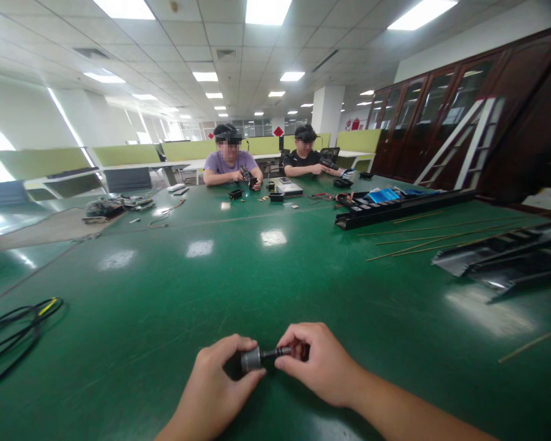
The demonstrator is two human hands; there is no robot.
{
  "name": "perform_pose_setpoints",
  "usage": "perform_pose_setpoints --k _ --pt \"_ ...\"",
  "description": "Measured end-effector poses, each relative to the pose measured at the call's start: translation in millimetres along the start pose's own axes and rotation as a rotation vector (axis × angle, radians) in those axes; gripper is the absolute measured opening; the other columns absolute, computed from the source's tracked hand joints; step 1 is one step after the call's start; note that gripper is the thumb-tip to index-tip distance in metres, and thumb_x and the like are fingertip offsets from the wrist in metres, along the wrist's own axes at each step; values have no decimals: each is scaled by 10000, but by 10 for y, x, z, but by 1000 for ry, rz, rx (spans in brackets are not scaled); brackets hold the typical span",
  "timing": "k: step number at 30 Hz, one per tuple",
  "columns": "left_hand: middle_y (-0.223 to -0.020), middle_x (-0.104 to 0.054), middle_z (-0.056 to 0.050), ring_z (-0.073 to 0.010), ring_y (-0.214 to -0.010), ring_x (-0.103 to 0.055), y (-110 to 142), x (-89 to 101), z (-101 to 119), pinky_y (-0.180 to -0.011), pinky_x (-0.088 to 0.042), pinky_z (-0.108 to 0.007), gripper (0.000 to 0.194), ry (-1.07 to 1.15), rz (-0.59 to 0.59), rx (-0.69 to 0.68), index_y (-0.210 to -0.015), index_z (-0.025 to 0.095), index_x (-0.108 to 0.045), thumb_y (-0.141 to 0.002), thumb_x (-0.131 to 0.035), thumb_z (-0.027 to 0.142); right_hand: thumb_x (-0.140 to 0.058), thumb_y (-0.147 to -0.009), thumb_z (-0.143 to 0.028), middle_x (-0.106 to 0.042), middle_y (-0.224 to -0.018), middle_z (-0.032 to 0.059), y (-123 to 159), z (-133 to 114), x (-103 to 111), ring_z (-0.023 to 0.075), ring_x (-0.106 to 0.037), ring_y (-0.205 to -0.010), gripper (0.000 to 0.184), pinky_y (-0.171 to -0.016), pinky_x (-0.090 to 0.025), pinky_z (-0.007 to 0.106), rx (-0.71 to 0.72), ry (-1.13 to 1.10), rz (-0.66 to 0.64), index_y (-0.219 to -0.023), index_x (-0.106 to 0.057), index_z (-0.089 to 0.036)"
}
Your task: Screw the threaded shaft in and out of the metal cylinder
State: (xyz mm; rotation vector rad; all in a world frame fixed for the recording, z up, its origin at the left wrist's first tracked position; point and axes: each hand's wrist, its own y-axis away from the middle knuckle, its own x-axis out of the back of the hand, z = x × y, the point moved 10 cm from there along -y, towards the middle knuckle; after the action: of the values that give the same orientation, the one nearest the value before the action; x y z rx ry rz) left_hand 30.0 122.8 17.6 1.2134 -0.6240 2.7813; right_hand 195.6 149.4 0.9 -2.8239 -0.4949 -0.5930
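Observation:
Both my hands meet just above the near edge of a green table [257, 275]. My left hand [215, 386] is closed around the grey cylindrical body of a small motor-like part [251, 358]. My right hand [316, 364] pinches the thin dark shaft [278, 353] that sticks out of that part toward the right. The piece lies roughly level between the two hands, a little above the tabletop. Fingers hide the far ends of it.
Black cables [16, 327] loop at the left. Long black trays [395, 208] and thin sticks [441, 240] lie at the right, with dark metal pieces [500, 260]. Two seated people [232, 164] [308, 160] handle small parts at the far side.

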Motion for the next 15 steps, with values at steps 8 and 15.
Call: perform_pose_setpoints --k 8,15 --pt "-917 -751 -12 -204 -860 -722 -15 21 31 -802 -570 -277 219 2 -1 1 -945 242 -711 -733 -766 243 -720 -750 -221 -602 -602 -21 -3 -19 -2 113 -529 -561 74 -551 -394 218 7 11 -6 -785 -722 -156" --pt "-924 -750 0 -199 -866 -720 -16 8 7 -805 -565 -279 225 13 -19 12 -956 250 -704 -740 -764 244 -707 -757 -210 -594 -594 -23 2 -32 8 113 -525 -555 55 -548 -391 219 8 19 -7 -771 -708 -157"
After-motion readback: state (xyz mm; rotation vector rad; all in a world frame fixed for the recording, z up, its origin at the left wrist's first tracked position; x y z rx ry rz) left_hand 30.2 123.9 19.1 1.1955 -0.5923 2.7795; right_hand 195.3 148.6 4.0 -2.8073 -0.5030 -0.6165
